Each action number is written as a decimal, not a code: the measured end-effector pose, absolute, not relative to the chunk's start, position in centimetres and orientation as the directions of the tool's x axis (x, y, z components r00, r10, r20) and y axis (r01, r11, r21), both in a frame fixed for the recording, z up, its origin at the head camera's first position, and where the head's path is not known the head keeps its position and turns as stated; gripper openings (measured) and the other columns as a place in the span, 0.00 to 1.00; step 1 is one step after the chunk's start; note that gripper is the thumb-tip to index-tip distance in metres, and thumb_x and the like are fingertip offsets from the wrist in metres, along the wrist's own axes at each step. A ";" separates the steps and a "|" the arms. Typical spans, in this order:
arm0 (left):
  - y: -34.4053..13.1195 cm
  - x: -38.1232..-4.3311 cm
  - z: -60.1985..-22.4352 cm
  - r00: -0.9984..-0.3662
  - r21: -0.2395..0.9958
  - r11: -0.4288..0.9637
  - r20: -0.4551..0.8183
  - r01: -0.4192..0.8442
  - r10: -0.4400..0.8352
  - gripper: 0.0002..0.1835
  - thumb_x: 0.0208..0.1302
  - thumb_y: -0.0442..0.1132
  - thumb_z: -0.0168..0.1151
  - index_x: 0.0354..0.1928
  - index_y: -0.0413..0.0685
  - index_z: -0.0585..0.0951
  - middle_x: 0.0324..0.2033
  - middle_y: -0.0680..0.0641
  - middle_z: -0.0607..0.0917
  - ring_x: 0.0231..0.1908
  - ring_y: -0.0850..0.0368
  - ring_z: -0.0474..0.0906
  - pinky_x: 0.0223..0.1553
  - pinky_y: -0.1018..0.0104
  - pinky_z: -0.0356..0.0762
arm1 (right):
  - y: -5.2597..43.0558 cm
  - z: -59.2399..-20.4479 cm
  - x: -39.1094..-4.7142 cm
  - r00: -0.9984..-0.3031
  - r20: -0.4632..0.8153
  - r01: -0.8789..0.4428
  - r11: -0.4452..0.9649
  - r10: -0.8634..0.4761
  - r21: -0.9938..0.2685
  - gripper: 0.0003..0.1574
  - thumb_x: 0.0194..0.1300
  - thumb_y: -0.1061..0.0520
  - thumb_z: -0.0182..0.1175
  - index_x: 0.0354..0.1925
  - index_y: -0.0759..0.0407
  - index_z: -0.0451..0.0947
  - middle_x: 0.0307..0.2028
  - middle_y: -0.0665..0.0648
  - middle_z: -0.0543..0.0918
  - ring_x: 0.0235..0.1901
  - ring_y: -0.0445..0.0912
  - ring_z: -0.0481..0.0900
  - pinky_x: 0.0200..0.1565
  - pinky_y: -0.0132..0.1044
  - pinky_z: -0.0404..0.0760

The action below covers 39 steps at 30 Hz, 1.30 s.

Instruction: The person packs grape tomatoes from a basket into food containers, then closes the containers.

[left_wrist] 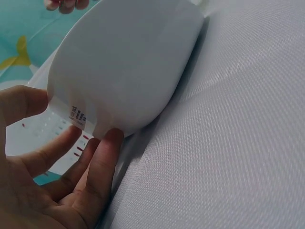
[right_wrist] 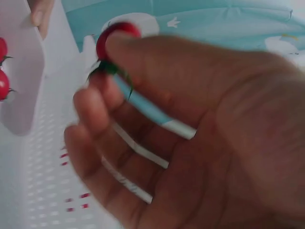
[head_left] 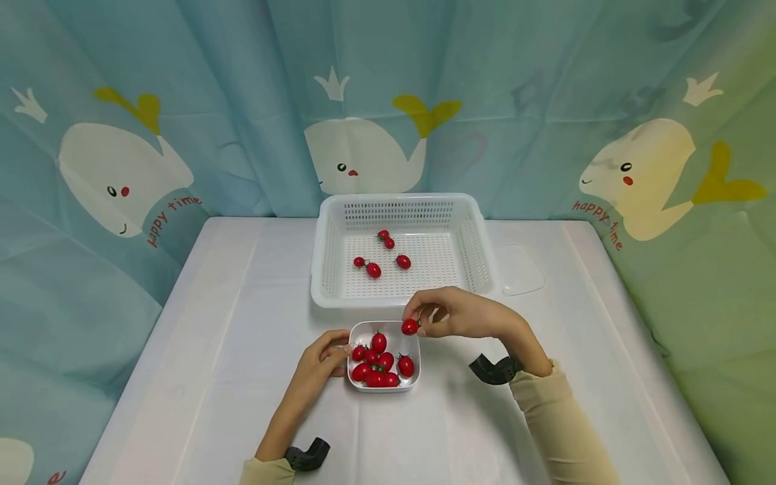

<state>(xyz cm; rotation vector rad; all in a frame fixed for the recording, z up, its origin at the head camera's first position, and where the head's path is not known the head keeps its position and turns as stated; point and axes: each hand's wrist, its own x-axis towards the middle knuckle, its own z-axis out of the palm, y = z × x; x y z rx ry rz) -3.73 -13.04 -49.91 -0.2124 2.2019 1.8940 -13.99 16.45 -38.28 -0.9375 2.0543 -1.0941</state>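
Observation:
My right hand (head_left: 463, 313) pinches a red cherry tomato (head_left: 409, 327) with a green stem, above the back right corner of a small white box (head_left: 418, 384). In the right wrist view the thumb and fingertips grip this tomato, slightly blurred. Several more cherry tomatoes (head_left: 405, 366) lie inside the box. At the box's left side, my left hand (head_left: 321, 360) holds it, thumb at the rim and fingers against the outer wall. The left wrist view shows the box wall (left_wrist: 128, 57) close up, with a small printed label (left_wrist: 77, 116).
Just behind the box stands a larger white perforated basket (head_left: 330, 296) with several cherry tomatoes (head_left: 373, 270) on its floor. A clear plastic lid (head_left: 520, 269) lies to its right on the white-covered table (head_left: 254, 283). Whale-print curtains (head_left: 242, 101) hang behind and beside the table.

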 end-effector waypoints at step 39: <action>-12.9 -4.0 -50.0 -0.957 0.952 0.121 -0.289 -0.282 0.040 0.21 0.73 0.42 0.63 0.64 0.44 0.80 0.59 0.39 0.84 0.48 0.60 0.83 0.42 0.71 0.87 | 10.0 -44.3 -11.6 -0.492 -0.240 -0.462 0.484 -0.837 -0.743 0.12 0.68 0.62 0.69 0.49 0.52 0.81 0.35 0.47 0.80 0.32 0.35 0.77 0.35 0.27 0.82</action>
